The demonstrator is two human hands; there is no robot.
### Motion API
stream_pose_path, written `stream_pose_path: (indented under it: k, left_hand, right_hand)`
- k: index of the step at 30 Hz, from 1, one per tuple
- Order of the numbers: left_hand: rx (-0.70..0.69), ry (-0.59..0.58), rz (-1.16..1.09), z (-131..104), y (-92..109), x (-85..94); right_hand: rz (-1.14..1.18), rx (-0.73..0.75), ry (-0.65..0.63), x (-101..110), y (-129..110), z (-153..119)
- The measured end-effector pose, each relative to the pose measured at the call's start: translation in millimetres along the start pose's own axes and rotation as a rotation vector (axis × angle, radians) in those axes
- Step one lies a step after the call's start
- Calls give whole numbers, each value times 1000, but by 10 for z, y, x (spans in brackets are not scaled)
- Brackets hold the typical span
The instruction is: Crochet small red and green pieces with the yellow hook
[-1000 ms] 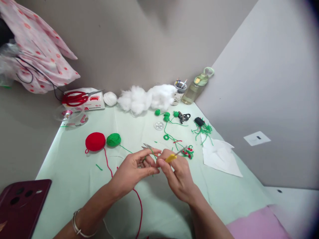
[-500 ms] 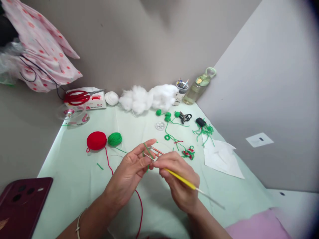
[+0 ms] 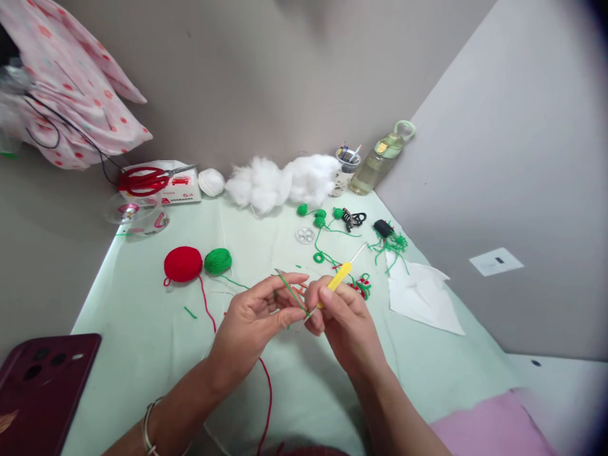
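Note:
My left hand (image 3: 254, 316) is closed on green yarn (image 3: 291, 290), with a strand stretched from its raised index finger to the thumb tip. In my right hand (image 3: 346, 320) is a crochet hook with a yellow grip (image 3: 340, 276), one metal end up and away, the other down at the yarn. The fingertips of both hands nearly meet there; the stitch itself is too small to make out. Behind them shows part of an orange-handled tool (image 3: 301, 288), mostly hidden. The green strand trails back to a green yarn ball (image 3: 218, 261), beside a red yarn ball (image 3: 183, 264).
White stuffing (image 3: 261, 183), a pen cup (image 3: 346, 171) and a bottle (image 3: 380, 161) line the wall. Red scissors (image 3: 145, 181) lie on a box at left. Small green crocheted pieces (image 3: 320, 218), a black claw clip (image 3: 354, 219) and paper (image 3: 422, 294) lie right; a phone (image 3: 47, 386) is near left.
My right hand has turned the crochet hook: its free end pointed down toward me and now points up and away. Both hands sit slightly lower, and the green strand is pulled toward the right.

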State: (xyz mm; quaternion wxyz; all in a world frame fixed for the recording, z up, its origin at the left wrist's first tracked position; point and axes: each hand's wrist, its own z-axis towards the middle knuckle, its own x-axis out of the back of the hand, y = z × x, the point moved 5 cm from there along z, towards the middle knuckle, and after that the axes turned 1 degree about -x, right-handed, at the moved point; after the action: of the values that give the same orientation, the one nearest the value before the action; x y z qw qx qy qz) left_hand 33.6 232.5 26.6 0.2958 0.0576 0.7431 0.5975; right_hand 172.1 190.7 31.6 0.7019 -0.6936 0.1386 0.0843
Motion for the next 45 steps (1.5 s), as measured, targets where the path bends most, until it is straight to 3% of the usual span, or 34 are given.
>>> stream_pose_path:
  k: [3, 6, 9, 13, 15, 20, 24, 45]
  left_hand:
    - [5, 57, -102, -5, -47, -7]
    - [-47, 200, -141, -36, -92, 9]
    - [-18, 249, -212, -74, -136, -25]
    - [100, 189, -340, -91, -152, -91]
    - [135, 151, -384, -85, -142, -106]
    - [151, 138, -419, -64, -125, -92]
    - [156, 153, -407, -62, -118, -82]
    - [219, 180, -379, -6, -100, 19]
  right_hand:
    - [95, 51, -1, -28, 0, -1]
    - [-250, 362, 126, -59, -92, -92]
    - [-651, 678, 233, -136, -129, -250]
    - [-820, 824, 205, -185, -86, -324]
    - [-712, 785, 190, -158, -110, -288]
    - [-352, 514, 138, -78, -116, -127]
    - [-187, 428, 125, -34, -39, -86]
    - [2, 282, 197, 92, 22, -35]
